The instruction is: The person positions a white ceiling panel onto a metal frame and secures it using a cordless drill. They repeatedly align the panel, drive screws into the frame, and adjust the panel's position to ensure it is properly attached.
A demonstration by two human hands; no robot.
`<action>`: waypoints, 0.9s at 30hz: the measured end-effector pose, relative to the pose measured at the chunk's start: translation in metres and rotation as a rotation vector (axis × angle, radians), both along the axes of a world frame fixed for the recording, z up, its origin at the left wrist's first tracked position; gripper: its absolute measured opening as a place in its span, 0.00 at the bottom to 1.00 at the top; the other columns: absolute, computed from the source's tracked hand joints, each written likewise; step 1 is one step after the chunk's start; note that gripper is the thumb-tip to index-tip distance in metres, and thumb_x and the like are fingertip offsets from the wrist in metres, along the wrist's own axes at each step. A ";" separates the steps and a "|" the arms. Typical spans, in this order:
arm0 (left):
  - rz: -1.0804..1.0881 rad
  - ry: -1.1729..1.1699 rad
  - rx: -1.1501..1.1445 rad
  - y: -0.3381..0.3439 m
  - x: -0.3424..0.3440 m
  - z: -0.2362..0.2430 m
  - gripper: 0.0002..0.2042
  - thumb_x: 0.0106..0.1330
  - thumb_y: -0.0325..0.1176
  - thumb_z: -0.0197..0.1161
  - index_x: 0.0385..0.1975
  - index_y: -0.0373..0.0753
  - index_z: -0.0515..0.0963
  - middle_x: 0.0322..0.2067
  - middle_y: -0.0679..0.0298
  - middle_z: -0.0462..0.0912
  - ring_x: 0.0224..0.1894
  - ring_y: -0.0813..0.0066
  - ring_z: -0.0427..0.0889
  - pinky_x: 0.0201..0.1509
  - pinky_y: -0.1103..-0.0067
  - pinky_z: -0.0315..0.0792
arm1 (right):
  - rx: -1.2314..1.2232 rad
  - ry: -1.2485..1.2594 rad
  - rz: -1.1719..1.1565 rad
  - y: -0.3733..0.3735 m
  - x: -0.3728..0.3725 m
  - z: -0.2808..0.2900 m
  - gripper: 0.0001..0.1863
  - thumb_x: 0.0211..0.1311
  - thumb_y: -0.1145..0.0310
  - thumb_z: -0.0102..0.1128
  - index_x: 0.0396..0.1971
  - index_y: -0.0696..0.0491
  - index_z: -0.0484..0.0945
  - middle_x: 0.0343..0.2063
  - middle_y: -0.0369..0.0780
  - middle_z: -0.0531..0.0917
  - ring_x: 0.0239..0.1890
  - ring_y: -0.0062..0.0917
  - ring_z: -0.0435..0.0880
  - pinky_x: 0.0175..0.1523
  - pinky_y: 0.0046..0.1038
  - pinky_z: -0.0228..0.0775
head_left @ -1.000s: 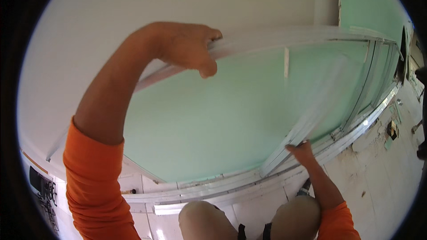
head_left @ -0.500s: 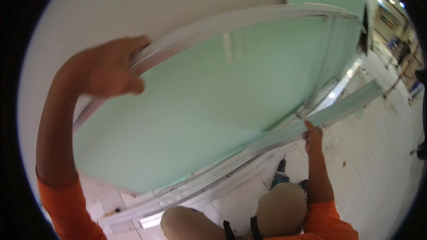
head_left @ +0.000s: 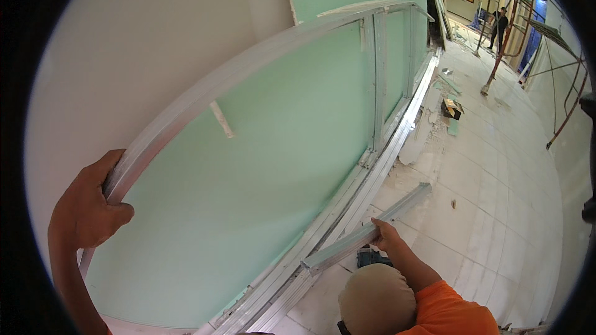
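At the left, my left hand (head_left: pixel 87 208) is wrapped round the silver metal top rail (head_left: pixel 248 62) of a low stud frame. Pale green wallboard (head_left: pixel 261 155) shows behind that frame. On the right side, my right hand (head_left: pixel 388 234) grips a short metal stud (head_left: pixel 406 200) near its middle. The stud is held aslant above the white tiles, its near end over the metal floor track (head_left: pixel 335 211). Just below it, a dark teal power tool (head_left: pixel 370 258), probably a drill, lies on the floor, partly hidden by my knee (head_left: pixel 372 298).
Upright studs (head_left: pixel 377 80) divide the frame farther off. Board scraps and a small dark box (head_left: pixel 452 109) lie on the tiled floor (head_left: pixel 496 211) along the wall. A rusty scaffold (head_left: pixel 512 25) stands at the far right, with a person (head_left: pixel 498 28) beyond it.
My view has swung, showing more floor and the far end of the room. The stud in my right hand now angles more steeply away from me. My left hand still grips the rail.
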State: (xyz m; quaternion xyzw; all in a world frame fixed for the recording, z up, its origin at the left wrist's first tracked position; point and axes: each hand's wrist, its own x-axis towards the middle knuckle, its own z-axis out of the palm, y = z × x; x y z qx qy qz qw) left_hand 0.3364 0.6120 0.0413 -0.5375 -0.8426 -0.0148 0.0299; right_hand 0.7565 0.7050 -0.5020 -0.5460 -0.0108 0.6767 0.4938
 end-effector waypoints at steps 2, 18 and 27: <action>-0.035 -0.060 0.044 0.001 -0.001 -0.006 0.42 0.38 0.27 0.67 0.64 0.43 0.72 0.45 0.45 0.84 0.40 0.52 0.86 0.55 0.64 0.75 | -0.011 -0.134 -0.006 0.003 0.009 -0.007 0.25 0.62 0.66 0.67 0.53 0.62 0.69 0.47 0.49 0.77 0.46 0.45 0.82 0.48 0.51 0.80; -0.246 -0.088 0.255 -0.014 -0.017 -0.026 0.34 0.53 0.23 0.67 0.66 0.37 0.70 0.49 0.44 0.83 0.44 0.55 0.85 0.55 0.65 0.76 | 0.056 -0.916 -0.226 0.088 0.162 -0.043 0.30 0.55 0.63 0.69 0.55 0.65 0.73 0.44 0.53 0.82 0.46 0.41 0.82 0.50 0.39 0.73; -0.321 0.038 0.300 -0.016 -0.018 -0.033 0.30 0.55 0.17 0.64 0.62 0.31 0.72 0.43 0.43 0.84 0.39 0.52 0.85 0.54 0.64 0.75 | 0.230 -1.363 0.152 0.101 0.148 0.003 0.31 0.56 0.54 0.70 0.52 0.64 0.80 0.41 0.55 0.86 0.46 0.42 0.86 0.53 0.35 0.76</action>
